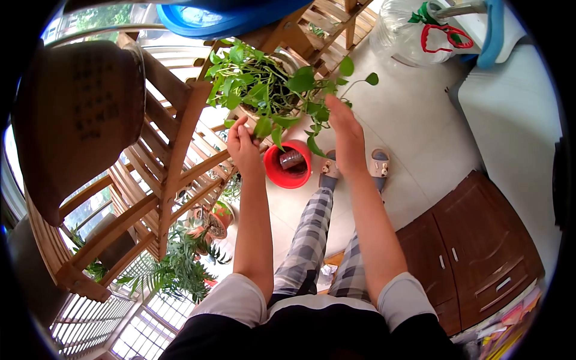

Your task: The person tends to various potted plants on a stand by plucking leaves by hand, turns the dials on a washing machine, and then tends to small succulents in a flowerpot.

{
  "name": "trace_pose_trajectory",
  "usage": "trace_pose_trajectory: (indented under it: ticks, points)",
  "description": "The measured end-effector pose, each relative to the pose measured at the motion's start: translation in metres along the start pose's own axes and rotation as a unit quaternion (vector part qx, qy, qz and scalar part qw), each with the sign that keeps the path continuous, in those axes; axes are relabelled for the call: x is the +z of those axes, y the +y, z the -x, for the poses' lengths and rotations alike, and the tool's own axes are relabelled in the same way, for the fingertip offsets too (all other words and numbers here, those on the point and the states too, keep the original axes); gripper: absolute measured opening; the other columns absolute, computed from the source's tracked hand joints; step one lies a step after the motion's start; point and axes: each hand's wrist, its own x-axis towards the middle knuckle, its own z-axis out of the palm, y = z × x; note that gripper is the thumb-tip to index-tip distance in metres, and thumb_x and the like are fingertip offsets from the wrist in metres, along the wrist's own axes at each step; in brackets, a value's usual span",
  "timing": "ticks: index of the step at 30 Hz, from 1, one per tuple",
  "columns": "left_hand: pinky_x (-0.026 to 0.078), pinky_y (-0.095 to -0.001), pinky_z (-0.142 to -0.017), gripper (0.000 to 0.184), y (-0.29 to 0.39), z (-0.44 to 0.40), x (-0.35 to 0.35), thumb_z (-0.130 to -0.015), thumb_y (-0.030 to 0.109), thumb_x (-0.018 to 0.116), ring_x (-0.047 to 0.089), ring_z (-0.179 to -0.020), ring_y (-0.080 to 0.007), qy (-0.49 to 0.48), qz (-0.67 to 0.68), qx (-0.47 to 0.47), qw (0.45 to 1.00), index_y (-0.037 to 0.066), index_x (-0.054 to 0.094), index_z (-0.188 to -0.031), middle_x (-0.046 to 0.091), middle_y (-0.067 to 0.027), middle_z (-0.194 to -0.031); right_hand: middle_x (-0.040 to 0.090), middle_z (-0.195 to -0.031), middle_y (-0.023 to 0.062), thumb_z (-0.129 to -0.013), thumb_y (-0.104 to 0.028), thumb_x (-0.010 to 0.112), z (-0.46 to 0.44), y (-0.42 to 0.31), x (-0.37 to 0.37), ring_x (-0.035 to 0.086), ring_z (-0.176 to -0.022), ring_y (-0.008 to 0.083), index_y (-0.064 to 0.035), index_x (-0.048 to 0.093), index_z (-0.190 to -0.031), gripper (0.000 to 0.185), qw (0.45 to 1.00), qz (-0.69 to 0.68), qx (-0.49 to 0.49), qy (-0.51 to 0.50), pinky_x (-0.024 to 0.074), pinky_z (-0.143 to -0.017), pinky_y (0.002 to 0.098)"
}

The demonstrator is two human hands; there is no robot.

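Note:
A leafy green potted vine [258, 84] with trailing stems sits on a wooden plant stand in front of me. My left hand [243, 147] is at its lower left edge, fingers curled together beside the leaves. Whatever those fingers may pinch is too small to make out. On the right side of the plant, my right hand [347, 132] is raised with its fingers stretched out, close to the hanging leaves and partly behind them. Below the plant, between my forearms, stands a red bucket [273, 174] with a clear plastic bottle [291, 159] lying inside.
The slatted wooden stand [180, 162] rises on the left, bearing a large brown pot [78, 102]. A blue basin [228, 18] is at the top. More potted plants [186, 258] stand lower left. A brown cabinet [474, 252] and a clear plastic bag [402, 36] are on the right.

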Motion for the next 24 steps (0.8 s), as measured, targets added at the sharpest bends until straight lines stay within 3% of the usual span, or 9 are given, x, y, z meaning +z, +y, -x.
trace_pose_trajectory:
  ticks: [4,5,6,8,9,13,16,22,24]
  points:
    - [0.025,-0.0169,-0.044,0.021,0.021,0.043,0.015,-0.101,0.014,0.042,0.030,-0.052,-0.0021,-0.014,0.038,-0.044,0.998,0.004,0.056,-0.113,0.043,0.0043,-0.069,0.052,-0.135,0.0107,-0.092,-0.010,0.053,0.044,0.019,-0.020,0.045,-0.127,0.0197,0.0018,0.052,-0.130,0.040,0.988,-0.131,0.064,0.040,0.0294,-0.109,0.0326]
    - [0.033,-0.0173,-0.045,0.023,0.013,0.048,0.009,-0.101,0.016,0.042,0.041,-0.054,-0.0043,-0.054,0.101,-0.052,0.992,0.003,0.054,-0.117,0.048,0.0028,-0.070,0.053,-0.133,0.0102,-0.092,-0.011,0.053,0.055,0.021,-0.022,0.047,-0.126,0.0189,0.0015,0.052,-0.130,0.040,0.986,-0.144,0.074,0.042,0.0303,-0.109,0.0329]
    - [0.033,-0.0173,-0.045,0.023,0.017,0.057,0.017,-0.101,0.016,0.042,0.041,-0.054,-0.0043,-0.061,0.101,-0.053,0.992,0.003,0.054,-0.117,0.048,0.0028,-0.070,0.055,-0.131,0.0097,-0.092,-0.012,0.054,0.065,0.021,-0.024,0.048,-0.124,0.0182,0.0013,0.053,-0.129,0.039,0.983,-0.157,0.083,0.045,0.0312,-0.108,0.0331]
    - [0.043,-0.0202,-0.049,0.026,0.029,0.080,0.036,-0.102,0.017,0.042,0.056,-0.064,-0.0096,-0.044,0.168,-0.170,0.970,0.003,0.052,-0.121,0.054,0.0008,-0.074,0.058,-0.127,0.0093,-0.093,-0.011,0.054,0.083,0.012,-0.026,0.051,-0.121,0.0180,0.0019,0.054,-0.127,0.037,0.982,-0.163,0.082,0.053,0.0348,-0.105,0.0315]
    - [0.051,-0.0243,-0.056,0.028,0.019,0.083,0.027,-0.102,0.017,0.041,0.064,-0.077,-0.0153,-0.094,0.199,-0.195,0.956,0.003,0.050,-0.125,0.059,-0.0006,-0.078,0.058,-0.126,0.0093,-0.092,-0.009,0.054,0.092,0.006,-0.026,0.052,-0.120,0.0176,0.0022,0.055,-0.126,0.035,0.982,-0.157,0.088,0.055,0.0362,-0.104,0.0306]
    - [0.054,-0.0251,-0.059,0.028,0.011,0.110,0.041,-0.101,0.017,0.041,0.064,-0.078,-0.0140,-0.093,0.201,-0.306,0.926,0.004,0.051,-0.125,0.059,0.0004,-0.078,0.062,-0.120,0.0091,-0.092,-0.005,0.053,0.116,-0.012,-0.030,0.056,-0.112,0.0159,0.0029,0.059,-0.121,0.030,0.983,-0.149,0.077,0.080,0.0399,-0.100,0.0287]
    - [0.054,-0.0248,-0.058,0.028,0.014,0.125,0.052,-0.101,0.016,0.041,0.065,-0.080,-0.0132,-0.116,0.143,-0.318,0.930,0.004,0.051,-0.125,0.059,0.0011,-0.078,0.064,-0.115,0.0083,-0.093,-0.007,0.054,0.130,-0.022,-0.039,0.058,-0.108,0.0152,0.0020,0.061,-0.118,0.028,0.983,-0.138,0.074,0.090,0.0409,-0.098,0.0283]
    - [0.029,-0.0172,-0.043,0.025,0.032,0.130,0.083,-0.101,0.014,0.040,0.036,-0.051,-0.0044,-0.179,0.014,-0.284,0.942,0.003,0.055,-0.118,0.048,0.0041,-0.069,0.065,-0.111,0.0097,-0.092,-0.004,0.053,0.153,-0.034,-0.074,0.059,-0.104,0.0168,0.0031,0.062,-0.116,0.026,0.981,-0.128,0.092,0.115,0.0435,-0.096,0.0285]
    - [0.026,-0.0184,-0.044,0.024,0.042,0.112,0.099,-0.100,0.014,0.040,0.036,-0.051,-0.0032,-0.193,-0.140,-0.139,0.961,0.003,0.060,-0.108,0.044,0.0043,-0.064,0.065,-0.110,0.0096,-0.092,-0.004,0.054,0.159,-0.030,-0.085,0.060,-0.102,0.0167,0.0034,0.062,-0.115,0.026,0.980,-0.132,0.091,0.121,0.0444,-0.095,0.0283]
